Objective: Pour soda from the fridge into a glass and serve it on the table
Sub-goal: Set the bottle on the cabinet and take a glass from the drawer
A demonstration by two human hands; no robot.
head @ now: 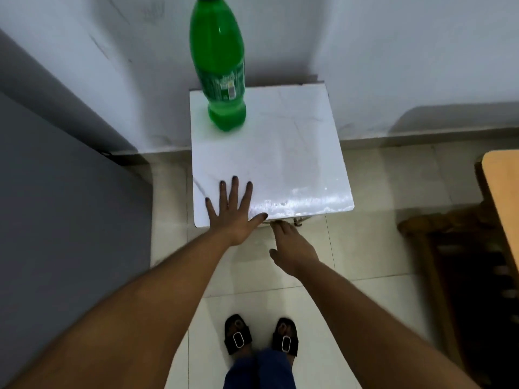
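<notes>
A green soda bottle [220,63] stands upright at the back left of a small white table [295,153], its cap cut off by the frame's top. My left hand [234,211] lies flat and spread on the table's front left corner, holding nothing. My right hand [292,248] reaches toward the table's front edge from below, fingers pointing at the underside; its fingertips are near something small under the edge, too blurred to name. No glass shows in this view.
A grey fridge side [64,206] fills the left. White walls [407,51] meet behind the table. A wooden chair and a tan tabletop [502,197] sit at the right. Tiled floor [252,299] and my sandalled feet [261,336] are below.
</notes>
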